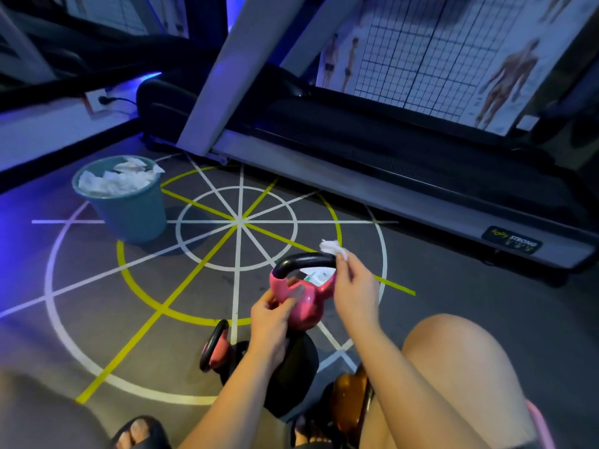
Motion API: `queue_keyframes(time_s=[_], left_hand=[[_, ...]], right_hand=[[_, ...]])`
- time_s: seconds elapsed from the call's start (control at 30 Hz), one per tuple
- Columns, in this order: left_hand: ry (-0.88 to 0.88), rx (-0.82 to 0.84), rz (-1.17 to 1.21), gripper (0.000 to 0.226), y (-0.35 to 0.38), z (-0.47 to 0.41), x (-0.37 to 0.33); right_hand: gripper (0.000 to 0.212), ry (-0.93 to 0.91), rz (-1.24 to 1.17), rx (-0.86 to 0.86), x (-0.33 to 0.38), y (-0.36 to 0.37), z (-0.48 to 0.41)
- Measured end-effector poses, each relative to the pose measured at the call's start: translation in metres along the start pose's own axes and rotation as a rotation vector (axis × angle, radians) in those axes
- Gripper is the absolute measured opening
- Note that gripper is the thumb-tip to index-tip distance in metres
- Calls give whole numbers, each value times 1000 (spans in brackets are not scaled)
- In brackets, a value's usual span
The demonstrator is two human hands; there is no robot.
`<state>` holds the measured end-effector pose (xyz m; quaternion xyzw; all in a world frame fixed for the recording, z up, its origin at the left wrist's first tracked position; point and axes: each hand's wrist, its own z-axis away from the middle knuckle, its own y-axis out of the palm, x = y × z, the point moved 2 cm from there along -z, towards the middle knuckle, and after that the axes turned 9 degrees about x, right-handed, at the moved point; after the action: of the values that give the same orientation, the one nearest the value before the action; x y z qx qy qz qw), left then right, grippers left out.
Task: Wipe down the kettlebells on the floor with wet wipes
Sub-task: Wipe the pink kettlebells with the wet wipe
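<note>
Kettlebell (303,303), pink with a black handle: near side of the floor target (240,222), at its yellow ring, toward the person. Can't tell if the base is on the floor or propped on the black kettlebell (291,361) just nearer the person. Left hand (270,322) grips the pink body, fingers curled round the side. Right hand (355,293) pinches a wadded wet wipe (330,247) at the right end of the handle, where the bar bends down.

Step looks like the handle wipe. To do it well, my read:
- left grip firm so the bell doesn't roll or tip
- wrap the wipe round the bar instead of dabbing, and run it end to end
- then the underside of the loop and both horns
- wipe is balled small, so refold for a fresh face or swap it
- body and base after

Nearer the person than the target's hub: small pink kettlebell (215,348) and orange kettlebell (351,393), by the legs. Can't tell if they are done. Blue bin (129,202) stands left of the hub on the outer rings, heaped with used wipes and near full. Treadmill (389,176) runs along the far-right edge of the target.
</note>
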<state>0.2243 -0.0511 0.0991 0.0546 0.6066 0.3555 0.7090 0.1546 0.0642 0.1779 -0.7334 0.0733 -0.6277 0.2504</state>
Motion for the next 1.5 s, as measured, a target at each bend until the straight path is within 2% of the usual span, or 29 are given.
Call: queue_keyframes(time_s=[0.07, 0.1, 0.2, 0.27, 0.3, 0.43, 0.5, 0.6, 0.63, 0.73, 0.77, 0.83, 0.9, 0.93, 1.0, 1.07, 1.17, 1.2, 1.3, 1.33, 1.4, 1.5], left_hand=[[-6, 15, 2, 35, 4, 2, 0], [1, 17, -11, 34, 3, 2, 2], [5, 6, -53, 29, -2, -2, 2], [-13, 9, -61, 31, -8, -4, 2], [-20, 15, -50, 31, -9, -4, 0], [-45, 34, -62, 35, -6, 6, -11], [1, -7, -191, 38, -12, 5, -15], [160, -48, -371, 56, -21, 4, -36], [199, -63, -366, 56, -22, 4, -46], [291, -13, -369, 34, -17, 7, -75], [291, 9, -373, 35, -18, 7, -79], [230, -32, -339, 33, -19, 5, -81], [179, -88, -444, 20, -16, 3, -83], [162, -68, -558, 19, -13, 1, -84], [118, -18, -742, 34, -5, 0, -89], [70, 24, -842, 43, 1, 1, -98], [42, 189, -989, 45, 4, 3, -111], [22, 257, -998, 45, 7, 5, -116], [-68, 396, -1102, 44, 14, 10, -126], [-93, 419, -1146, 45, 15, 8, -127], [-135, 433, -1183, 45, 13, 6, -128], [-192, 376, -1188, 49, 7, 5, -127]], right_hand=[[31, 128, -26, -53, -1, -7, -3], [32, 100, -6, -56, 1, -5, -3], [30, -192, 132, 52, 11, 12, 5], [31, -251, 144, 140, 12, 14, 3], [30, -197, 111, 141, 11, 10, -2], [37, 206, -177, 131, 0, 3, -11], [37, 229, -217, 154, 0, 12, -10], [38, 161, -168, 159, 5, 24, -7], [39, 146, -144, 167, 7, 27, -6], [38, 179, -134, 215, 18, 29, -3], [38, 194, -130, 228, 20, 29, -3], [39, 226, -123, 241, 21, 27, -1], [39, 244, -122, 261, 21, 23, 3], [37, 253, -131, 278, 23, 20, 6], [37, 269, -136, 294, 25, 10, 10], [37, 303, -153, 289, 27, 0, 13], [37, 414, -107, 318, 22, -12, 16], [37, 437, -42, 337, 18, -16, 16], [35, 411, 377, 423, 13, -34, 13], [33, 404, 419, 442, 14, -38, 12], [31, 409, 280, 467, 17, -41, 10], [33, 471, -109, 472, 22, -31, 19]])
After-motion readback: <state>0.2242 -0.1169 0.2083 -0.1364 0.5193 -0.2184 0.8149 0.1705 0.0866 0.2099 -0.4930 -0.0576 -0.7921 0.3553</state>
